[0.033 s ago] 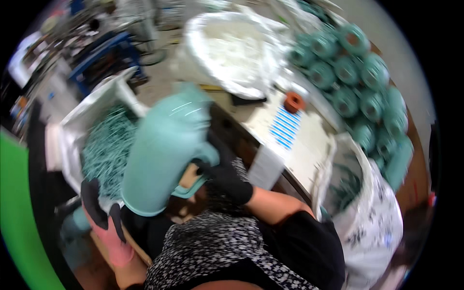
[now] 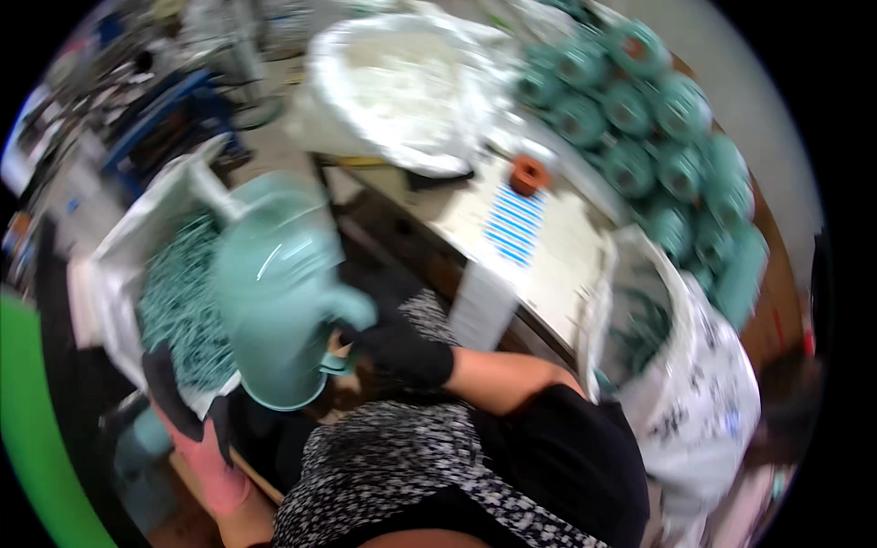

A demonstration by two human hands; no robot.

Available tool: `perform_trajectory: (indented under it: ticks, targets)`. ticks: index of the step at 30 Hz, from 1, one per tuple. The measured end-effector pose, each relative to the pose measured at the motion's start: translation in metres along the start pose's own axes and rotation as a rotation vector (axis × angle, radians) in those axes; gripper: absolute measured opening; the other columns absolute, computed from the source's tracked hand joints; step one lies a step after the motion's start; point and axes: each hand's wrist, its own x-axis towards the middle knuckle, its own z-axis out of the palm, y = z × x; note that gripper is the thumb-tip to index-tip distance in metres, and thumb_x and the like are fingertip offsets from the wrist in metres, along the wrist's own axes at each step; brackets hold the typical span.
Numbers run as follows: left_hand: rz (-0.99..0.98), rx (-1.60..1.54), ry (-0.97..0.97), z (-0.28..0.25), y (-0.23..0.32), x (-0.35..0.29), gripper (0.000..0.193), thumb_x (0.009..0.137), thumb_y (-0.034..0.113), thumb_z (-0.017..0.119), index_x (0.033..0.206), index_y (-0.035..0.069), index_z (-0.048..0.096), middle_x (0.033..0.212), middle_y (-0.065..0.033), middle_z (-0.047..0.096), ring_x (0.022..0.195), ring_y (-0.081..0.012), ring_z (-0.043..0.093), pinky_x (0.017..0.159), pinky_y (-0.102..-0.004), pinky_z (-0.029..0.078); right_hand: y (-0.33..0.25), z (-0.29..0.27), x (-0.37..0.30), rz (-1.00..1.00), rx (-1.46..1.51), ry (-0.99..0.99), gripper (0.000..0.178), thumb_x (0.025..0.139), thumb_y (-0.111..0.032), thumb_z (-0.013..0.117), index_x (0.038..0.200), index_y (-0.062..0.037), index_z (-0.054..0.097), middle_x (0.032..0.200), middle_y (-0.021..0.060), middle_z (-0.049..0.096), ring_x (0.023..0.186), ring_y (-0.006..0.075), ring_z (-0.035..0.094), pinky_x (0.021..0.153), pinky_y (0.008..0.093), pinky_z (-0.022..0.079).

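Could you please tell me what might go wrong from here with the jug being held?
1. The glossy teal jug appears held only by its looped teal handle in the black-gloved right hand, so it might twist or slip.
2. The pink-and-black-gloved left hand is open, apart from the jug, and might not steady it quickly.
3. A swing could scatter thin teal strips from the open white bag.

Pitcher (image 2: pixel 272 306) right of strip-filled sack (image 2: pixel 117 274)
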Motion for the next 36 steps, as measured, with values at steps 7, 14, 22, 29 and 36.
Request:
perform_trajectory:
  ticks: [7, 14, 22, 29, 36]
  targets:
    - [-0.409, -0.408, 0.026, 0.051, 0.049, -0.004, 0.074, 0.081, 0.007, 0.056, 0.148, -0.001, 0.027, 0.151, -0.0162, 0.027, 0.136, -0.0305, 0.031, 0.113, -0.0428, 0.023, 0.018, -0.026, -0.028, -0.033, -0.399, -0.587, 0.049, 0.086, -0.027, 0.068, 0.129, -0.0073, 0.054, 0.113, 0.0168, 0.062, 0.105, 0.0282, 0.060, 0.090, 0.0369, 0.047]
    - [-0.425, -0.433, 0.073, 0.043, 0.016, -0.012, 0.070, 0.081, 0.001, 0.057, 0.146, -0.002, 0.031, 0.147, -0.0149, 0.035, 0.130, -0.0286, 0.039, 0.111, -0.0402, 0.028, -0.010, -0.339, -0.071, 0.197, -1.487, 0.830, 0.052, 0.086, -0.041, 0.055, 0.128, -0.0099, 0.057, 0.121, 0.0155, 0.059, 0.113, 0.0298, 0.057, 0.096, 0.0409, 0.045]
    - [-0.532, -0.459, -0.039, 0.052, 0.016, -0.007, 0.082, 0.072, -0.004, 0.061, 0.148, 0.007, 0.032, 0.142, -0.0115, 0.036, 0.125, -0.0273, 0.042, 0.108, -0.0388, 0.031, -0.037, -0.487, -0.180, 1.183, -1.647, 1.041, 0.046, 0.085, -0.038, 0.057, 0.115, -0.0049, 0.061, 0.106, 0.0231, 0.065, 0.107, 0.0368, 0.060, 0.091, 0.0471, 0.047]
    - [-0.537, -0.516, -0.013, 0.054, 0.022, -0.009, 0.086, 0.069, -0.002, 0.063, 0.148, 0.005, 0.031, 0.142, -0.0114, 0.036, 0.126, -0.0271, 0.041, 0.109, -0.0395, 0.030, -0.008, -0.415, -0.113, -0.068, -1.649, 0.603, 0.061, 0.075, -0.002, 0.054, 0.135, -0.0125, 0.047, 0.124, 0.0256, 0.051, 0.110, 0.0433, 0.053, 0.093, 0.0458, 0.046]
    - [-0.458, -0.512, -0.033, 0.054, 0.016, -0.007, 0.095, 0.064, 0.002, 0.073, 0.148, 0.003, 0.028, 0.144, -0.0122, 0.035, 0.128, -0.0272, 0.041, 0.110, -0.0401, 0.030, 0.010, -0.433, -0.096, 0.653, -1.087, 1.191, 0.077, 0.077, -0.011, 0.061, 0.147, -0.0077, 0.027, 0.115, 0.0348, 0.057, 0.086, 0.0444, 0.064, 0.069, 0.0462, 0.053]
